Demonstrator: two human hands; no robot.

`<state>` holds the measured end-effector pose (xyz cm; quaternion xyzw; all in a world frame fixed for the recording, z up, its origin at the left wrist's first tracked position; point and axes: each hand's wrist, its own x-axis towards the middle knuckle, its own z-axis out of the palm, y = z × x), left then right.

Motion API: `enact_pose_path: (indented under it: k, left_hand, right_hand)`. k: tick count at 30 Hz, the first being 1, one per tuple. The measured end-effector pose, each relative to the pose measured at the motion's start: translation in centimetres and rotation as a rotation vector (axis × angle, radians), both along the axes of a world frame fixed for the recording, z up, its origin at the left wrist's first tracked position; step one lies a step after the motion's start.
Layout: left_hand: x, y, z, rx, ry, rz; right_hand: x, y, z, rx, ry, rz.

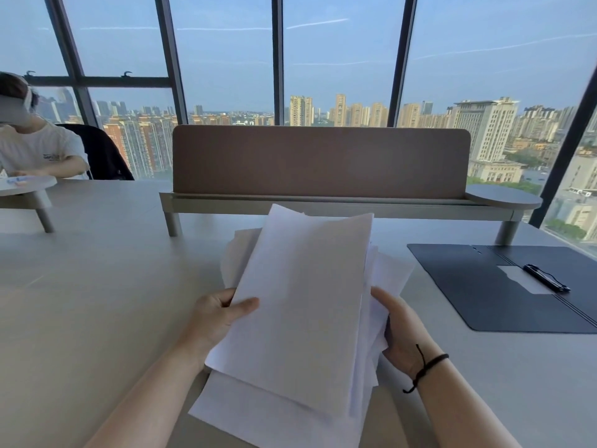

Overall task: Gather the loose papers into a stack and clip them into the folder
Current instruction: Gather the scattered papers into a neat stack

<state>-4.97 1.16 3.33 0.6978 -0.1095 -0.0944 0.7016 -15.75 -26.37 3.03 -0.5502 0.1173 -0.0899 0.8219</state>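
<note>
Your left hand (223, 313) grips the left edge of the papers (300, 305): thumb lies on top of the uppermost sheet, fingers curl underneath. Your right hand (400, 331) is closed on the right edge of the same bundle, thumb up along the side, fingers hidden behind the sheets. A black cord (426, 367) circles that wrist.

The papers are held between both hands, raised and tilted toward you over the grey table (97, 286). The bundle is not squared: the top sheet sits skewed, lower sheets fan out at the bottom left and along the right side, and 1 or more corners poke out at the upper left. Whether the lowest sheets touch the table cannot be told.

The folder (478, 292) lies open and flat on the table to your right, well apart from the papers. Its black clip (546, 278) rests near the spine over a pale label patch; clip position, open or shut, cannot be told.

Behind the papers stands a brown divider panel (319, 160) on a raised shelf (339, 205). At far left, another person (35, 147) sits at the table.
</note>
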Motion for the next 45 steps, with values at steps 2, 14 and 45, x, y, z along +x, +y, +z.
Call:
enact_pose_path:
  k: [2,14,45]
  left_hand:
    - [0.2,0.2,0.0,-0.034,-0.049,0.006]
    - [4.4,4.1,-0.8,-0.172,-0.246,0.19]
    - [1.9,1.3,-1.3,0.02,0.057,-0.196]
  right_hand:
    - [-0.2,0.1,0.4,-0.142,0.049,-0.009]
    - [0.4,-1.5,-0.3,-0.625,0.252,-0.157]
    - [0.6,-0.5,1.3,0.09,0.225,0.211]
